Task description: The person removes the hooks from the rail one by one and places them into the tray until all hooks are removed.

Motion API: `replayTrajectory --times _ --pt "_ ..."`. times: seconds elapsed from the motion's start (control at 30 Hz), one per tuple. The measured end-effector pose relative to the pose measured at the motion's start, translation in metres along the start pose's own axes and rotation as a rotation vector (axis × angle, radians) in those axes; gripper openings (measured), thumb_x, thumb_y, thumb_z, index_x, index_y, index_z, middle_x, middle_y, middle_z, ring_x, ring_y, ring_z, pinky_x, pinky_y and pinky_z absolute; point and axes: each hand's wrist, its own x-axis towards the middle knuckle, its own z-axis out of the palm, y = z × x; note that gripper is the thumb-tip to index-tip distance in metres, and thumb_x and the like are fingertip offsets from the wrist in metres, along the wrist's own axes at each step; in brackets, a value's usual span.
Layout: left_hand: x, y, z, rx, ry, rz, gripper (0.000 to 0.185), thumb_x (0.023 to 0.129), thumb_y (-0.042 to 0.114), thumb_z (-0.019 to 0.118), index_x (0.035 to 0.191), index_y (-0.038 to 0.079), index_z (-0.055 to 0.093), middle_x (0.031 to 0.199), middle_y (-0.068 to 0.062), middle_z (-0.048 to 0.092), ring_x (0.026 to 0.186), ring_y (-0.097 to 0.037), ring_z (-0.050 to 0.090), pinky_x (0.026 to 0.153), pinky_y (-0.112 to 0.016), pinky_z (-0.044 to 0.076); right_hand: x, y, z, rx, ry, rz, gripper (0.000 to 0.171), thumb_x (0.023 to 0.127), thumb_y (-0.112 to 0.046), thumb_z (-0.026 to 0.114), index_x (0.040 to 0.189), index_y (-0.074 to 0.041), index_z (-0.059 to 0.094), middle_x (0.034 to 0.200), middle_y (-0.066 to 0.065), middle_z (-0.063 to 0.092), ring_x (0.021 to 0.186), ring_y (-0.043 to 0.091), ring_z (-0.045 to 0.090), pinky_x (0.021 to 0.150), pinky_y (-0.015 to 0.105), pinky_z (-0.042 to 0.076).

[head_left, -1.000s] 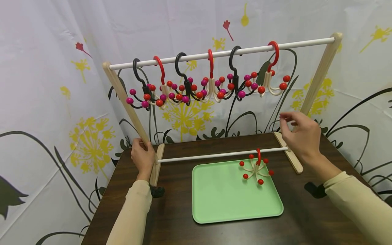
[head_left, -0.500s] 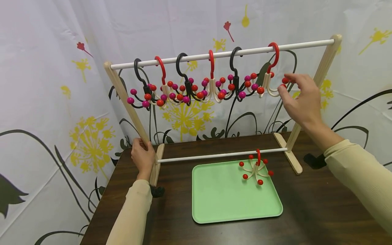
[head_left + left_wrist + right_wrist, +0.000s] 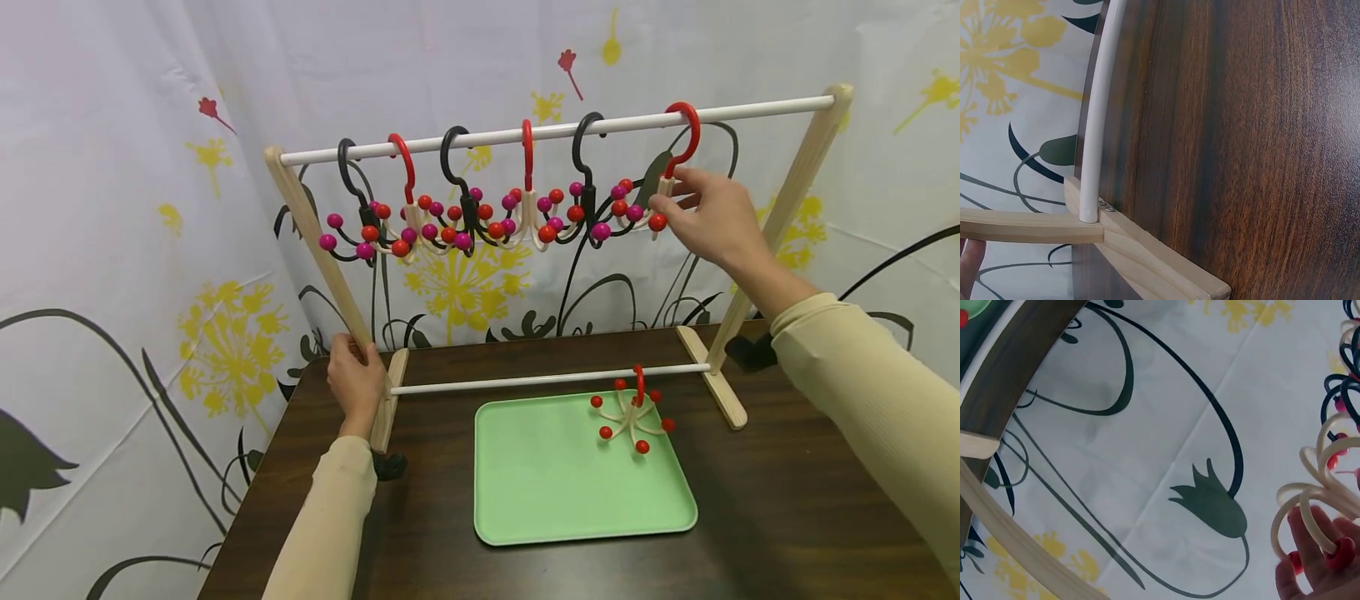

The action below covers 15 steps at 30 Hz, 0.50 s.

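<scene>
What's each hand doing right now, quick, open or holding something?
Left hand: closed, holding the pale wooden left upright.
Right hand: closed, holding the rightmost hanging cream hanger with red hook and red balls.

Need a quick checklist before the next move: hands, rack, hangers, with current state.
1. Left hand holding the left post: ok.
2. Right hand pinching the end hanger: ok.
3. End hanger hooked over the top rail: ok.
4. End hanger clear of the black hanger beside it: cannot tell, they overlap in the head view.
5. Loose hanger on the rail: not ok, it sits on the green tray.
</scene>
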Motion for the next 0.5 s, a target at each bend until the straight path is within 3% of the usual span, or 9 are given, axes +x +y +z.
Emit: replayTrajectory --times 0.2,0.5 --pt "0.0009 -0.0025 0.0027 0.002 -0.002 0.027 0.021 0.090 0.011 0.066 0.103 0.000 0.055 0.097 -0.018 0.058 0.087 -0.038 0.057 0.077 -0.056 0.042 0.0073 0.0012 -0.0012 -0.044 -0.057 0.006 0.053 0.098 -0.038 0.055 0.137 -0.001 0.053 0.128 0.022 0.061 0.112 0.039 0.060 0.082 0.052 0.048" --pt "-0.0005 -0.0019 0.0029 -0.003 -0.001 0.038 0.020 0.090 0.011 0.065 0.103 -0.001 0.055 0.097 -0.019 0.059 0.086 -0.038 0.058 0.076 -0.057 0.042 0.0072 0.0037 0.0021 -0.079 -0.043 0.023 0.044 0.099 -0.035 0.056 0.128 -0.002 0.059 0.122 0.021 0.064 0.108 0.038 0.061 0.081 0.048 0.045"
